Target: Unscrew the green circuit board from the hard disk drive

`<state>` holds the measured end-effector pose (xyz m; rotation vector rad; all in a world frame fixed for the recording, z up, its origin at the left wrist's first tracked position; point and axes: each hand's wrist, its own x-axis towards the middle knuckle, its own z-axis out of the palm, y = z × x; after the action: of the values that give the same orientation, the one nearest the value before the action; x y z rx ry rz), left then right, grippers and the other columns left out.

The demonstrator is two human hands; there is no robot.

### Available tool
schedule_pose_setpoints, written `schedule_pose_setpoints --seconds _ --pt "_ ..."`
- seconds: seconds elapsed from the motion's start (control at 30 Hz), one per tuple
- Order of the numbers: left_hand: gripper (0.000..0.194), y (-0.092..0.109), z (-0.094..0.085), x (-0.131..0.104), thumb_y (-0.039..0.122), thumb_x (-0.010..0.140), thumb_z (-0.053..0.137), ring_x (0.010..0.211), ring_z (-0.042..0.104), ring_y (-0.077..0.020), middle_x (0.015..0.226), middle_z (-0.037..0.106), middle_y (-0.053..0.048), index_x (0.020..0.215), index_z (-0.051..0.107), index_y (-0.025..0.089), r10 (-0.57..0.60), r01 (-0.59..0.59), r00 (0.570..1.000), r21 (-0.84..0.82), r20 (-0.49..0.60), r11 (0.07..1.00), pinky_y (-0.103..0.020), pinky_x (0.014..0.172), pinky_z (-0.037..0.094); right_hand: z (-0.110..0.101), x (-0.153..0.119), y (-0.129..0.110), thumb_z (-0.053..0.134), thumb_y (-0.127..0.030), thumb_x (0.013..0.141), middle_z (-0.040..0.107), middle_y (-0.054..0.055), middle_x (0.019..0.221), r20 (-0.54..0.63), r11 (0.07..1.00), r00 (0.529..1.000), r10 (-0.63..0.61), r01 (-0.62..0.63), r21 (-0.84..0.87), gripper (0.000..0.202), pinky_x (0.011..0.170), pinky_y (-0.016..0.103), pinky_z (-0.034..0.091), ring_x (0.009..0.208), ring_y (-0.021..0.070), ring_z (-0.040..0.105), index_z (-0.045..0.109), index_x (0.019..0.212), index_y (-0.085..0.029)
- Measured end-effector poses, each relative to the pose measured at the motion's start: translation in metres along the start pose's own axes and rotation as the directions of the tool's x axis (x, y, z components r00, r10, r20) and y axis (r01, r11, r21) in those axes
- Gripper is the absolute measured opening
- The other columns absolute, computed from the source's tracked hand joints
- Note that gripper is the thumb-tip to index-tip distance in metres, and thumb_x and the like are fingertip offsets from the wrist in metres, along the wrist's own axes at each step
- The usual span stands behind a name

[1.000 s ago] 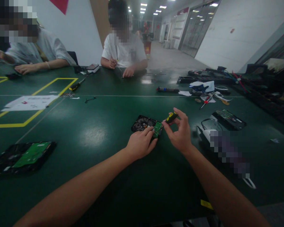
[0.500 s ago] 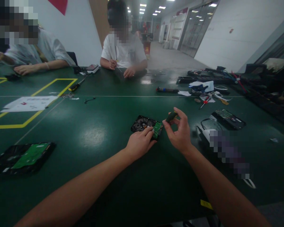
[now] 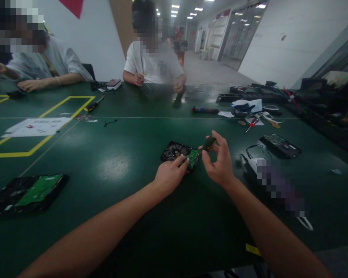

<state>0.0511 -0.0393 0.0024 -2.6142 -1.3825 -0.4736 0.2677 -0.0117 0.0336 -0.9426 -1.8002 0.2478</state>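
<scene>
A black hard drive with a green circuit board lies on the table in front of me. My left hand is closed on the drive's near edge, its fingers resting by the board. In my right hand a screwdriver with a dark green handle is pinched between the thumb and fingers. It leans over the right end of the board; where its tip touches is too small to make out.
Another hard drive lies at the left, a third at the right. Near my right forearm is a long, blurred-out object. Further off are a red-handled screwdriver, a yellow-black screwdriver and papers. Two people sit opposite.
My right fingers have shifted slightly around the screwdriver handle, while the drive stays in place under my left hand. The person opposite has moved one hand towards the right of the view.
</scene>
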Motion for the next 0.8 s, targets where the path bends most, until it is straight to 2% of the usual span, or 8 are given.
schedule_pose_setpoints --seconds 0.17,0.3,0.4,0.5,0.63,0.73,0.8 --pt "0.035 -0.0014 -0.0012 0.0002 0.033 0.105 0.061 0.107 0.073 -0.0280 0.139 0.068 -0.012 0.137 0.067 0.019 0.038 -0.038 0.999 -0.003 -0.035 0.999 -0.042 0.085 0.061 0.0010 -0.0005 0.0002 0.065 -0.019 0.093 0.053 0.013 0.143 -0.025 1.000 1.000 0.011 -0.011 -0.027 0.078 0.088 0.051 0.069 0.109 0.0285 0.070 0.032 0.161 -0.036" --pt "0.032 -0.0032 -0.0046 0.0000 0.033 0.105 0.061 0.107 0.069 -0.0293 0.133 0.071 -0.012 0.133 0.069 0.020 0.062 -0.060 0.996 0.025 -0.064 0.998 -0.044 0.084 0.059 0.0023 -0.0003 0.0005 0.068 -0.021 0.092 0.054 0.013 0.143 -0.054 0.999 0.998 0.027 -0.029 -0.029 0.081 0.085 0.047 0.069 0.102 0.0263 0.072 0.030 0.161 -0.036" --pt "0.031 -0.0036 -0.0070 0.0004 0.034 0.107 0.058 0.107 0.067 -0.0297 0.131 0.072 -0.012 0.131 0.071 0.021 0.072 -0.070 0.994 0.039 -0.077 0.997 -0.045 0.085 0.058 0.0018 0.0003 -0.0012 0.070 -0.023 0.091 0.055 0.011 0.143 -0.055 0.998 0.998 0.005 -0.008 -0.063 0.077 0.084 0.047 0.068 0.094 0.0236 0.072 0.035 0.158 -0.036" --pt "0.031 -0.0027 -0.0071 0.0022 0.035 0.106 0.060 0.109 0.065 -0.0305 0.130 0.072 -0.012 0.131 0.071 0.022 0.067 -0.064 0.993 0.025 -0.093 0.998 -0.046 0.088 0.057 0.0006 0.0007 -0.0033 0.071 -0.024 0.092 0.057 0.011 0.141 -0.051 0.995 0.998 -0.030 0.025 -0.095 0.074 0.083 0.048 0.068 0.096 0.0246 0.071 0.037 0.157 -0.037" --pt "0.031 -0.0010 -0.0034 0.0051 0.034 0.103 0.065 0.111 0.065 -0.0314 0.127 0.072 -0.013 0.129 0.070 0.018 0.067 -0.065 0.991 0.024 -0.118 0.998 -0.046 0.089 0.058 0.0002 0.0008 -0.0025 0.064 -0.023 0.096 0.056 0.012 0.147 -0.034 0.998 0.999 -0.026 0.024 -0.063 0.069 0.091 0.050 0.066 0.107 0.0267 0.070 0.036 0.158 -0.035" --pt "0.033 -0.0006 -0.0002 0.0053 0.033 0.102 0.067 0.109 0.068 -0.0298 0.127 0.072 -0.013 0.129 0.069 0.015 0.062 -0.059 0.991 0.027 -0.120 0.998 -0.043 0.088 0.059 0.0005 0.0012 0.0002 0.062 -0.023 0.098 0.058 0.011 0.146 -0.032 0.999 0.999 -0.011 0.010 -0.041 0.067 0.097 0.052 0.065 0.107 0.0261 0.071 0.036 0.158 -0.035" --pt "0.033 -0.0004 0.0013 0.0045 0.033 0.101 0.068 0.109 0.069 -0.0284 0.129 0.071 -0.013 0.128 0.068 0.014 0.062 -0.060 0.991 0.018 -0.115 0.998 -0.041 0.089 0.059 0.0004 0.0020 0.0014 0.064 -0.023 0.097 0.058 0.011 0.145 -0.040 0.999 0.999 -0.017 0.015 -0.048 0.068 0.096 0.051 0.065 0.105 0.0256 0.071 0.036 0.158 -0.035"
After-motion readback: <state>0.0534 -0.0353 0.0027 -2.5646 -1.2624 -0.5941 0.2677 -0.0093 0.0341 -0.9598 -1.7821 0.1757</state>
